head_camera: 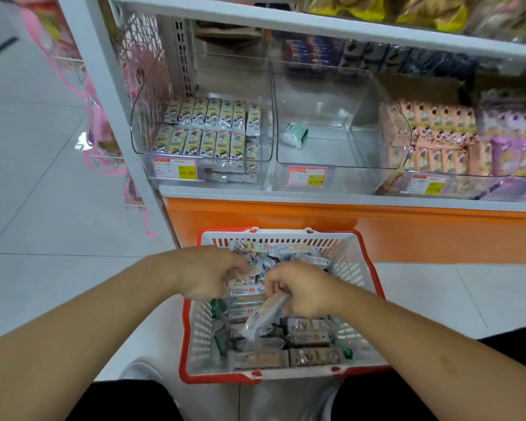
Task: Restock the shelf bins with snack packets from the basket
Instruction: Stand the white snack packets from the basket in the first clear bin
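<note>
Clear glossy plastic bins (331, 165), slotted plastic basket (201, 326), shiny foil packets (308, 325)

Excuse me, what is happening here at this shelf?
A person is reaching with both hands into a red and white basket of snack packets on the floor. The right hand grips one packet; the left hand rests among the others. The middle bin holds just one green packet.
</note>
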`<state>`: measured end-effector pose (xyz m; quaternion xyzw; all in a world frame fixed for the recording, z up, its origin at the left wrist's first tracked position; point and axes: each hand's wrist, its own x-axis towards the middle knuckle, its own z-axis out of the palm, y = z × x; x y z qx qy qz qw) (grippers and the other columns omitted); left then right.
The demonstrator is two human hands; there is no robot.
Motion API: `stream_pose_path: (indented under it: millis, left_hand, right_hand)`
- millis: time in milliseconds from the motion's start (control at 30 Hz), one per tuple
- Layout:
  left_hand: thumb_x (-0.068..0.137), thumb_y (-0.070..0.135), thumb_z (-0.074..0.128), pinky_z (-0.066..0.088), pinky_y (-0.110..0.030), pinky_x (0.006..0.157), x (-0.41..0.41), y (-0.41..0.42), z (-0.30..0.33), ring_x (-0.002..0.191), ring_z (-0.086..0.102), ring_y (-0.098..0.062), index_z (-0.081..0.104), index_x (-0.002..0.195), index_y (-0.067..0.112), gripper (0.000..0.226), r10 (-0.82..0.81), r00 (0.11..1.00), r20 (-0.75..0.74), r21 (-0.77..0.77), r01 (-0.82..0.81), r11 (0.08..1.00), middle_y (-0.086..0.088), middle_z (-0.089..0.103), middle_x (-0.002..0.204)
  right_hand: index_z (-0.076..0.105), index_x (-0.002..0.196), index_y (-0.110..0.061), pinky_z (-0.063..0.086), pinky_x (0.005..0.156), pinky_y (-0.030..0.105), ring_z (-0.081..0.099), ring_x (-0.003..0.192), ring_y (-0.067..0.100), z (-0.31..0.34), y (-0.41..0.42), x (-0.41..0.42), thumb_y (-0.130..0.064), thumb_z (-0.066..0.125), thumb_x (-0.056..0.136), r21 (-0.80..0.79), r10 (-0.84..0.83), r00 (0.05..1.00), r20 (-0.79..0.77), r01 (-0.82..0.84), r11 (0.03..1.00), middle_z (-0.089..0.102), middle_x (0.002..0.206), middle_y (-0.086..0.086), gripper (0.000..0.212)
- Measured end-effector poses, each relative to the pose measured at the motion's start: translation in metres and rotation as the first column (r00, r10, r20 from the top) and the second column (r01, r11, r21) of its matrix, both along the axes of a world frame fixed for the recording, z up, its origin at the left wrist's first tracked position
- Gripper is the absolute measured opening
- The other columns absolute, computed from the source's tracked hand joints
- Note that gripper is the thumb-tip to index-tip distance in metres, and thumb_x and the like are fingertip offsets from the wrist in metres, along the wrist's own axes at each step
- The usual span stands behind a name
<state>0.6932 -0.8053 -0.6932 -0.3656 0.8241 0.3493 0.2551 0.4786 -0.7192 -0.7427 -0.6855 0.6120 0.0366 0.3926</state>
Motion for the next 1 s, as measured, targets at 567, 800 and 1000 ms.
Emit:
stream_pose_path:
  millis: [567,800,1000]
  left_hand:
    - [0.08,0.01,0.089,0.055,-0.043,0.104,0.004,-0.009,0.054,0.112,0.072,-0.015,0.047,0.145,0.038,0.083,0.527,0.717,-0.456,0.506,-0.278,0.816,0.01,0.058,0.139]
    - [0.082,-0.015,0.075,0.059,-0.029,0.083,-0.004,-0.004,0.051,0.106,0.074,-0.024,0.059,0.135,0.024,0.068,0.765,0.519,-0.382,0.754,-0.303,0.582,-0.008,0.07,0.127]
    - [0.073,-0.018,0.068,0.044,-0.047,0.105,0.0,-0.016,0.046,0.124,0.059,-0.04,0.055,0.143,0.02,0.081,0.844,0.357,-0.4,0.853,-0.192,0.485,-0.029,0.058,0.14]
  right_hand:
    - [0.074,0.112,-0.035,0.057,0.1,0.044,0.07,0.107,0.011,0.079,-0.042,-0.005,0.003,0.074,0.091,-0.135,-0.259,0.792,0.553,0.392,0.91,0.07,0.12,-0.011,0.044]
    - [0.068,0.116,-0.033,0.057,0.1,0.04,0.068,0.11,0.005,0.079,-0.041,0.004,-0.018,0.073,0.098,-0.164,-0.34,0.664,0.666,0.575,0.802,0.071,0.118,-0.01,0.024]
    - [0.067,0.123,-0.04,0.051,0.11,0.042,0.063,0.123,0.003,0.088,-0.04,0.0,-0.01,0.078,0.092,-0.082,-0.34,0.598,0.726,0.566,0.82,0.066,0.135,-0.011,0.045]
